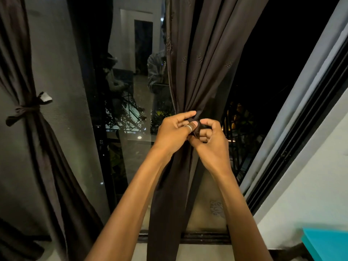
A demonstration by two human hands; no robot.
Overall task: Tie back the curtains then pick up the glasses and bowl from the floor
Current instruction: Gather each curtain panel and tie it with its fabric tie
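Note:
A dark brown curtain (199, 59) hangs in the middle of the window, gathered into a bunch at waist height. My left hand (173, 132), with a ring on the thumb, and my right hand (212, 142) meet at that bunch, both gripping a dark tie-back strip (196, 131) wrapped around the fabric. On the left, a second dark curtain (28, 76) hangs gathered by a knotted tie-back (24, 111). No glasses or bowl are in view.
A dark glass window (131, 91) reflects the room and shows plants and lights outside. The black window frame (293, 147) and a white wall (310, 185) run along the right. A turquoise object (327, 243) sits at the bottom right corner.

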